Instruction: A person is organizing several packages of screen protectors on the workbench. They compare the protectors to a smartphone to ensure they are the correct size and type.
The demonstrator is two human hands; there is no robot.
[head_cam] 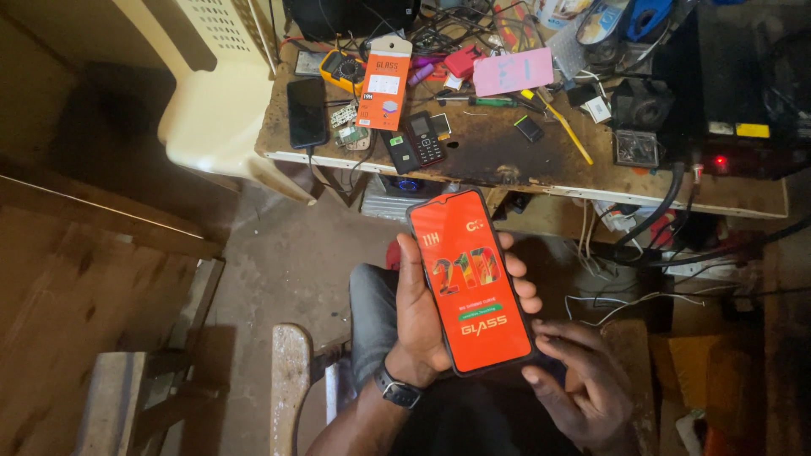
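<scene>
Fingers [525, 291] of the left hand [422, 317] wrap round the far edge of a smartphone [470, 281], clamped on it with the thumb along the near edge; 4 fingertips show past that edge, and the palm is hidden behind the handset. The smartphone's face is covered by an orange protector sheet with printing, so the screen itself cannot be seen. It is held tilted above the person's lap, below the workbench [507, 156] front edge.

Taking the smartphone as the landmark and going left to right: far to its left stand wooden boards [93, 279], dim and hard to read. Up and to its left sits a cream plastic chair [215, 93], its top cut off by the frame. Just below the left hand, a dark wristwatch [397, 393] circles the wrist. Above the smartphone, on the workbench, lie a black phone [307, 112], an orange retail packet [384, 83] and a small keypad phone [424, 138], with a pink card [513, 71] and a tangle of cables behind that cannot be told apart. Just right of the smartphone's lower corner, the right hand [583, 384] hovers with fingers loosely curled and apart, gripping nothing; whether a fingertip touches the handset cannot be told. Farther right, dark equipment [726, 93] with 1 red light fades into shadow.
</scene>
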